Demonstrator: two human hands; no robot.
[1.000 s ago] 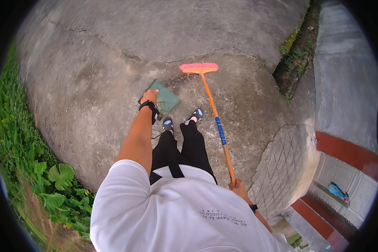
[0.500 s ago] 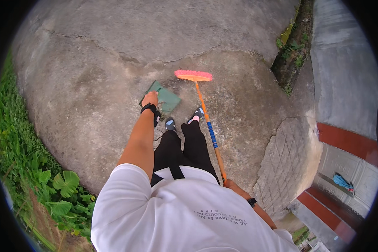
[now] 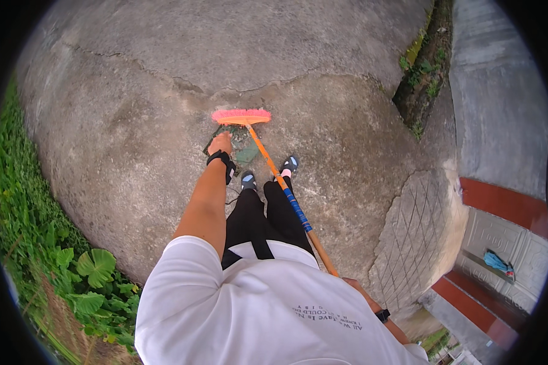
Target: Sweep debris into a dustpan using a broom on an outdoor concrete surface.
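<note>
My left hand [image 3: 220, 143] is closed on a green dustpan [image 3: 246, 154] held low in front of my feet. Dark bits of debris lie along the pan's far part, some hidden by the broom head. A broom [image 3: 295, 208] with an orange handle, a blue-wrapped section and pink bristles slants across the view. Its head lies at the dustpan's far edge, just beyond my left hand. Beside my right hip, my right hand [image 3: 354, 285] grips the upper end of the handle; my shirt hides part of its fingers.
My shoes [image 3: 290, 164] stand on stained, cracked concrete [image 3: 134, 140]. Leafy plants [image 3: 94, 267] border it on the left. To the right are a ditch [image 3: 425, 73] with weeds and a pale door [image 3: 499, 243] with a blue cloth [image 3: 497, 261] on it.
The broom head has swung left and slightly nearer, from right of the dustpan to its far edge. Debris now shows by the pan. My right hand has shifted slightly right and nearer.
</note>
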